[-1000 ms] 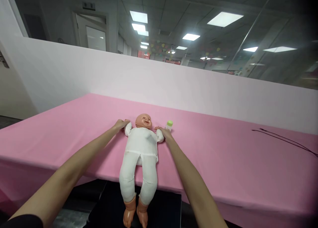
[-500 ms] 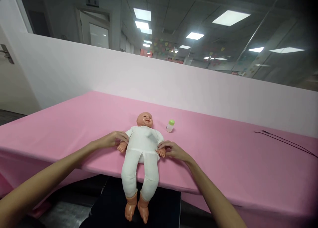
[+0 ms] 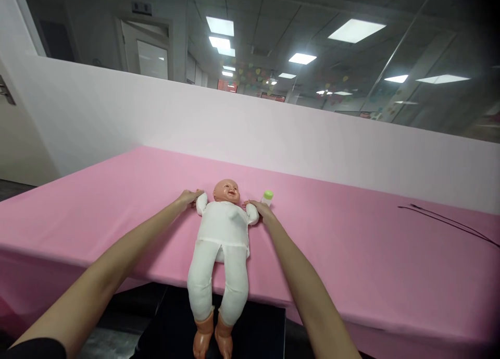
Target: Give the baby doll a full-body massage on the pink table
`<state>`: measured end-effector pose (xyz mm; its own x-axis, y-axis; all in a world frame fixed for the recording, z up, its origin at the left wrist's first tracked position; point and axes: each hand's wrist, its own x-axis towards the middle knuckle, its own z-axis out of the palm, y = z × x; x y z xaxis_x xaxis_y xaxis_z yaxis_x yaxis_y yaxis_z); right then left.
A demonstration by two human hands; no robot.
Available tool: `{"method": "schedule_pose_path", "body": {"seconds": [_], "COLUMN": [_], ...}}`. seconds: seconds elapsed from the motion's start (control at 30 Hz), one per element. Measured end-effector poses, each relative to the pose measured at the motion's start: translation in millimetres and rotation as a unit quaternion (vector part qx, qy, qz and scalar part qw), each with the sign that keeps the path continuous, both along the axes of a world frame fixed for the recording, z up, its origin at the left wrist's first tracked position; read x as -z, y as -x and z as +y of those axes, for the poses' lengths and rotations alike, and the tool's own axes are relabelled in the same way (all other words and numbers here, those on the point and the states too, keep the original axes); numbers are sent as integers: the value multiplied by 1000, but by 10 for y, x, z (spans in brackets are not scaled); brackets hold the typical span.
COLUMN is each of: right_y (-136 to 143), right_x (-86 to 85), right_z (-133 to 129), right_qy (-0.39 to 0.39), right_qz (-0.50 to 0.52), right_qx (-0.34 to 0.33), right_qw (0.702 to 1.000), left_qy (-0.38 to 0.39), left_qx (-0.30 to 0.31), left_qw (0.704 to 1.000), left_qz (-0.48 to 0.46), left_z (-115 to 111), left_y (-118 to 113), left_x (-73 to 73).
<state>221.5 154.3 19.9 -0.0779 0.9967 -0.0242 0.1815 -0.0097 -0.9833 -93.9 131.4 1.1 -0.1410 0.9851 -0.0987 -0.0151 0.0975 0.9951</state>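
A baby doll (image 3: 222, 226) in a white outfit lies on its back on the pink-covered table (image 3: 336, 249). Its bare feet hang past the front edge. My left hand (image 3: 188, 198) is closed around the doll's arm at the left of the picture, near its raised hand. On the other side, my right hand (image 3: 261, 209) grips the doll's other arm, which is bent up beside its head. Both of the doll's hands are partly covered by my fingers. Just behind my right hand stands a small bottle (image 3: 267, 197) with a green cap, its lower part hidden.
A thin black cable (image 3: 449, 222) lies across the table's right side. Along the back runs a white wall (image 3: 273, 135) with a glass window above it. A door handle (image 3: 7, 91) shows at far left. Below the front edge is a dark seat-like surface (image 3: 258, 327).
Both doll arms have gone from lying down at its sides to raised beside its head, with my hands moving up along with them. The bottle is now partly covered by my right hand.
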Motion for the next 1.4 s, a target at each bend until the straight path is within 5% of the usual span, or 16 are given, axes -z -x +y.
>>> {"method": "schedule_pose_path", "body": {"seconds": [0.1,0.23,0.4,0.5,0.6,0.8,0.9,1.0,1.17,1.27,1.4], "right_y": [-68,-332,-642,-700,-663,-330,-142,-51,-178,-376,-617], "right_x": [-36,-230,-204,-74,-60,-204,-81,82,12,-174,-256], "right_z": [-99,-411,-842,-980,-944,-400,-89,76,-100,-391,-772], "right_qy": [10,-52,-75,-73,-80,-57,38,88,44,-30,-60], "right_qz": [26,27,-105,-117,-102,33,80,89,89,52,-65], "right_qx": [-18,-134,-320,-356,-321,-113,-12,17,-17,-125,-271], "right_qw": [999,989,939,924,938,991,996,992,995,990,959], "left_qy": [-15,-148,-259,-292,-270,-157,-55,8,-10,-111,-212], "left_qx": [24,143,329,378,346,109,36,11,28,132,295], "left_qw": [1000,979,886,844,872,981,998,1000,1000,985,921], "left_qz": [-13,-3,199,246,220,25,-11,4,-2,7,144], "left_z": [-108,-415,-822,-965,-958,-461,-147,30,-86,-335,-715], "left_y": [76,290,490,493,446,238,106,26,120,290,465], "left_x": [-38,-220,-139,15,47,-166,-135,-31,-60,-188,-208]}}
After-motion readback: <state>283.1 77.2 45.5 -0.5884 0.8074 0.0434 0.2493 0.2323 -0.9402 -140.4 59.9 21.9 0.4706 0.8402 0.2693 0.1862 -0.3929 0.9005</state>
